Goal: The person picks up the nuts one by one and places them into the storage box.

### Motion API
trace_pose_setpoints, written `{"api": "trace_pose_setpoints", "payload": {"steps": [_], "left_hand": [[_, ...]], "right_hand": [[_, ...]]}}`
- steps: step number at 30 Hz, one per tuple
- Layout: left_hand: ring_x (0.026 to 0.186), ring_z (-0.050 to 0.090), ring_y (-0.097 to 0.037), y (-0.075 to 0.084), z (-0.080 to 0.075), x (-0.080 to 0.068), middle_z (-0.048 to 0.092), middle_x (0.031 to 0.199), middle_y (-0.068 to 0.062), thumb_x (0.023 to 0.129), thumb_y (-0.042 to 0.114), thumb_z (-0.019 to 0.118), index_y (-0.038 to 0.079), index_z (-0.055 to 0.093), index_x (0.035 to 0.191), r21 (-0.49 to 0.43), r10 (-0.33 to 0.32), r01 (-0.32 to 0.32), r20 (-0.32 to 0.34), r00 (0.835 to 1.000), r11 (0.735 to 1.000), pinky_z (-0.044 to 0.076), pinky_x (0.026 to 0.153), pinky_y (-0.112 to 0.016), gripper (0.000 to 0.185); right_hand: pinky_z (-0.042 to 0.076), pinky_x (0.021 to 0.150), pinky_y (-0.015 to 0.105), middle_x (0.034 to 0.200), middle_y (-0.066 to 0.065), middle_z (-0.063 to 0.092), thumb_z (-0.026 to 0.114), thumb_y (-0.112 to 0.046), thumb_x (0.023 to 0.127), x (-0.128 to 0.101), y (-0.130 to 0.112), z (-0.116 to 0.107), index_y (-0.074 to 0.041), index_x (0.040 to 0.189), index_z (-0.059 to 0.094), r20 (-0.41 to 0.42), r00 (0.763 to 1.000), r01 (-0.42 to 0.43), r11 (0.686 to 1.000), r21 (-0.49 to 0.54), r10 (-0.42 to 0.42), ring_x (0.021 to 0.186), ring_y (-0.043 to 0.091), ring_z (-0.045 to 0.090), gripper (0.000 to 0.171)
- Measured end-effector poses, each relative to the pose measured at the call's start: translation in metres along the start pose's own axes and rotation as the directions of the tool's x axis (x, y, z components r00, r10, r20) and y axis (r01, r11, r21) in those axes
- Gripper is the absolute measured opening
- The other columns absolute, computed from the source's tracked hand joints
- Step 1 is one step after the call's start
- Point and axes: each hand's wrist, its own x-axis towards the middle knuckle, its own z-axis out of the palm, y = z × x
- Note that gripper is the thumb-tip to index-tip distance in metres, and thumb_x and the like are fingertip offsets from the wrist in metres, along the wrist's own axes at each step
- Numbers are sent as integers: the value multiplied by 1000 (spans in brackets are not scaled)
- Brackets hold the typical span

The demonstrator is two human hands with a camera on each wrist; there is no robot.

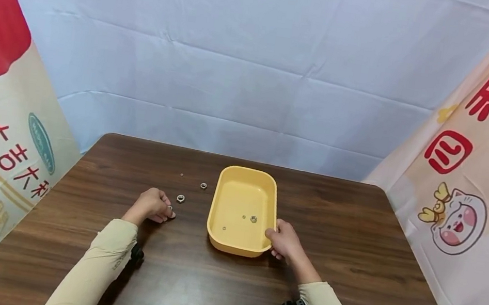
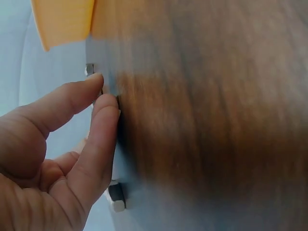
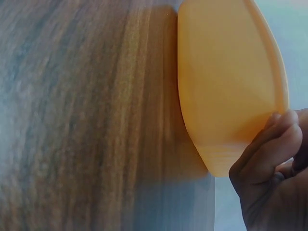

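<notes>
A yellow tray point(image 1: 219, 206) stands in the middle of the brown table, with three small metal nuts point(image 1: 253, 219) inside. My right hand point(image 1: 274, 236) grips the tray's near right corner, fingers curled over the rim point(image 3: 276, 139). My left hand point(image 1: 169, 209) rests on the table left of the tray. Its thumb and forefinger point(image 2: 103, 96) pinch together on a small nut against the wood. Another nut point(image 1: 180, 198) lies just beyond those fingertips, also seen in the left wrist view point(image 2: 89, 70). A further nut point(image 2: 117, 197) lies by the palm.
Two more nuts point(image 1: 204, 186) lie on the table point(image 1: 352, 251) left of the tray's far end, one of them tiny. Printed cloth screens stand close on the left and right, and a pale blue sheet hangs behind the far edge.
</notes>
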Motion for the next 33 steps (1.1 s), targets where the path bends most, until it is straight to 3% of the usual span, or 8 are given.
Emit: {"api": "trace_pose_setpoints", "payload": {"steps": [6, 9, 15, 21, 25, 28, 33], "left_hand": [[50, 61, -15, 0, 4, 3, 61, 59, -9, 65, -10, 77, -3, 56, 78, -33, -11, 10, -36, 999, 999, 53, 50, -30, 26], [51, 61, -15, 0, 4, 4, 62, 60, -9, 66, -10, 76, -4, 57, 79, -36, 4, -5, -19, 1000, 999, 53, 51, -30, 24], [52, 59, -15, -2, -2, 0, 62, 61, -7, 71, -8, 73, -1, 57, 76, 37, -6, 2, 106, 994, 999, 52, 52, -30, 18], [57, 60, -16, 1, -12, -9, 66, 68, -7, 74, -5, 72, 2, 59, 77, 153, -15, -23, 243, 970, 988, 52, 56, -31, 14], [60, 62, -17, 3, -18, -8, 68, 72, -8, 76, -3, 69, 3, 62, 80, 184, -12, -45, 300, 954, 982, 51, 58, -32, 11], [61, 62, -16, 3, -21, -6, 68, 74, -9, 77, -6, 66, 0, 62, 83, 115, 0, -38, 315, 949, 993, 51, 59, -32, 10], [61, 62, -16, 1, -21, -2, 68, 74, -11, 77, -9, 65, -3, 63, 89, 10, 3, -6, 297, 955, 1000, 52, 59, -31, 14]], "right_hand": [[33, 32, 23, 50, 6, 47, 49, -5, 81, -1, -1, -1, -1, 86, 50, 9, 1000, 5, 1000, 13, -5, 35, 13, 41, 7], [33, 32, 23, 50, 6, 47, 49, -5, 81, -1, -3, -3, -1, 87, 50, 4, 1000, 11, 1000, 15, -11, 35, 13, 41, 8], [34, 32, 24, 50, 6, 47, 49, -6, 82, -2, -1, -3, -1, 87, 51, 22, 1000, -2, 1000, 8, 2, 35, 13, 42, 7], [34, 32, 24, 50, 7, 48, 49, -7, 82, -2, 1, -4, -1, 87, 51, 25, 1000, -4, 1000, 13, 4, 35, 13, 42, 8], [34, 31, 24, 51, 7, 48, 49, -6, 82, -1, 1, -4, -1, 87, 51, 18, 1000, -2, 1000, 8, 2, 35, 13, 42, 8], [34, 32, 24, 50, 7, 48, 49, -7, 82, 0, 1, -4, 0, 87, 50, 17, 1000, -3, 1000, 6, 3, 35, 13, 42, 8], [34, 32, 23, 50, 6, 47, 49, -7, 81, 0, 2, -3, 0, 87, 50, 27, 1000, -4, 1000, 18, 3, 35, 13, 42, 9]]}}
